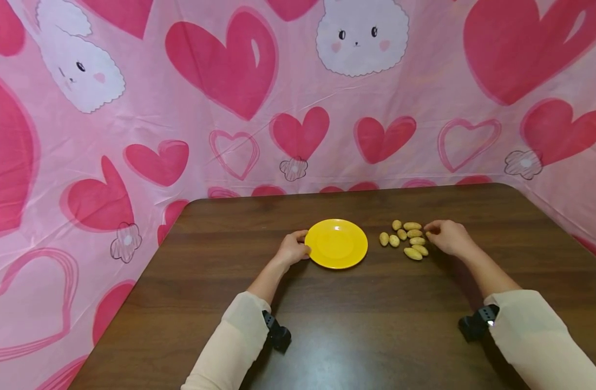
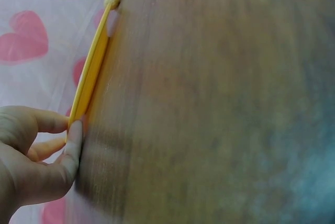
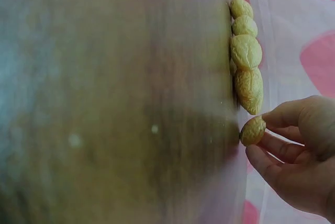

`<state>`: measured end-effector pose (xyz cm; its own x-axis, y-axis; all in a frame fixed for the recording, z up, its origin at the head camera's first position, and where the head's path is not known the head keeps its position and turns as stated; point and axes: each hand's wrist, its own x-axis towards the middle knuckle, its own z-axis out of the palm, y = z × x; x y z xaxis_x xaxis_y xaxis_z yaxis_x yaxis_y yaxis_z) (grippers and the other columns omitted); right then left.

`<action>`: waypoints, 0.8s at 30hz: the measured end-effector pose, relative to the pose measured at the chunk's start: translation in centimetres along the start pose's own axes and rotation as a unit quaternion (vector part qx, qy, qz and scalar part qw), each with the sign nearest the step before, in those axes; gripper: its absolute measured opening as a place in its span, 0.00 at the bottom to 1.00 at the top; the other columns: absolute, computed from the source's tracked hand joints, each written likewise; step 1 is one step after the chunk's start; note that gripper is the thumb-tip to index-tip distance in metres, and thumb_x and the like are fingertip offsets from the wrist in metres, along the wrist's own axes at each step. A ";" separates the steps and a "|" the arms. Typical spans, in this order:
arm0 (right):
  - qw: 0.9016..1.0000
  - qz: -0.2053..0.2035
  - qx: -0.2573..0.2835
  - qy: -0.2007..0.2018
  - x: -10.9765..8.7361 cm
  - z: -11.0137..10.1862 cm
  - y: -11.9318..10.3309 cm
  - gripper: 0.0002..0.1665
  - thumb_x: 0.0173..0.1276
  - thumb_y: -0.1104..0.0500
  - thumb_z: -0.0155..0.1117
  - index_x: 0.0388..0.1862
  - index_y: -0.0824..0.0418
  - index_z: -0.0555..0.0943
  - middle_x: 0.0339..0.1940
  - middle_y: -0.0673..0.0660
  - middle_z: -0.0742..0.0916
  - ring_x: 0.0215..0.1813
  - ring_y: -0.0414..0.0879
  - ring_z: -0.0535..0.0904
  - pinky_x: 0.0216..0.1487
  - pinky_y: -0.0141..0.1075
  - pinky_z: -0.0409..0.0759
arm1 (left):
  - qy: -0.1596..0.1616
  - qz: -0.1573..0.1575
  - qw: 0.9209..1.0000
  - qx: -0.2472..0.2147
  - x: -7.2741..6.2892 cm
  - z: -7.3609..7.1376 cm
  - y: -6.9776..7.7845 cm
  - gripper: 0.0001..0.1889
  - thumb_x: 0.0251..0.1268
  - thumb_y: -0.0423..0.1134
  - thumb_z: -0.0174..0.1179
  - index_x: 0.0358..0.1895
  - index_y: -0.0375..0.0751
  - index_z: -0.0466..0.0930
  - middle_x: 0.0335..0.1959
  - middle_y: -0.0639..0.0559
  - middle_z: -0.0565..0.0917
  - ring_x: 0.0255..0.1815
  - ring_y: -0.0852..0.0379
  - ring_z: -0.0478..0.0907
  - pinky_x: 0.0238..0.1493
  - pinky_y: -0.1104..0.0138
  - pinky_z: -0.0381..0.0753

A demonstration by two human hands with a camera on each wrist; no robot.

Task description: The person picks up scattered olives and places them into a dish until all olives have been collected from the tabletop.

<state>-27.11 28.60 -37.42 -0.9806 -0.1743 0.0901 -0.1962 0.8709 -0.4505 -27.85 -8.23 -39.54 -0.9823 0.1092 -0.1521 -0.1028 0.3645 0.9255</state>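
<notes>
A round yellow plate (image 1: pixel 336 244) lies on the dark wooden table. My left hand (image 1: pixel 293 250) grips the plate's left edge, the thumb at the near side; in the left wrist view, thumb and fingers pinch its rim. To the plate's right is a loose cluster of several small wrinkled yellow potatoes (image 1: pixel 417 241). At the cluster's right side my right hand (image 1: pixel 449 237) pinches a small potato (image 3: pixel 253 131) between thumb and fingertips, low at the tabletop. More potatoes (image 3: pixel 246 52) line up just beyond it in the right wrist view.
The brown wooden table (image 1: pixel 356 325) has its far edge close behind the plate and potatoes. A pink cloth (image 1: pixel 298 81) with hearts and rabbit faces hangs behind and around it. Dark wrist cameras (image 1: pixel 278 333) sit on both light sleeves (image 1: pixel 234 336).
</notes>
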 end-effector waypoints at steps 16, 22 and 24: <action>1.000 0.005 -0.004 0.010 -0.3 0.1 0.8 0.13 0.56 0.69 0.58 0.41 0.74 0.79 0.39 0.73 0.81 0.45 0.69 0.73 0.46 0.58 0.70 | 0.001 -0.001 1.000 -0.001 -0.2 0.0 0.2 0.29 0.54 0.21 0.55 0.64 0.30 0.65 0.46 0.39 0.75 0.39 0.50 0.76 0.40 0.62 0.81; 1.000 0.010 0.010 0.026 -0.2 0.2 0.6 0.13 0.57 0.67 0.59 0.40 0.74 0.76 0.34 0.68 0.81 0.40 0.64 0.75 0.42 0.55 0.70 | 0.002 0.002 1.000 0.001 0.0 0.0 0.0 0.29 0.54 0.21 0.55 0.63 0.30 0.66 0.45 0.40 0.76 0.39 0.51 0.76 0.39 0.62 0.81; 0.999 0.017 0.015 0.033 -0.2 0.1 0.5 0.13 0.56 0.66 0.60 0.38 0.73 0.74 0.32 0.67 0.80 0.39 0.63 0.74 0.40 0.53 0.70 | 0.001 0.002 1.000 0.000 0.0 0.0 0.0 0.29 0.54 0.21 0.55 0.63 0.30 0.66 0.45 0.40 0.76 0.39 0.51 0.76 0.39 0.62 0.81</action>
<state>-27.00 29.02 -37.80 -0.9846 -0.1136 0.1332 -0.1644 0.8614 -0.4806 -27.82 -8.22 -39.58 -0.9832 0.1085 -0.1471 -0.0982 0.3648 0.9259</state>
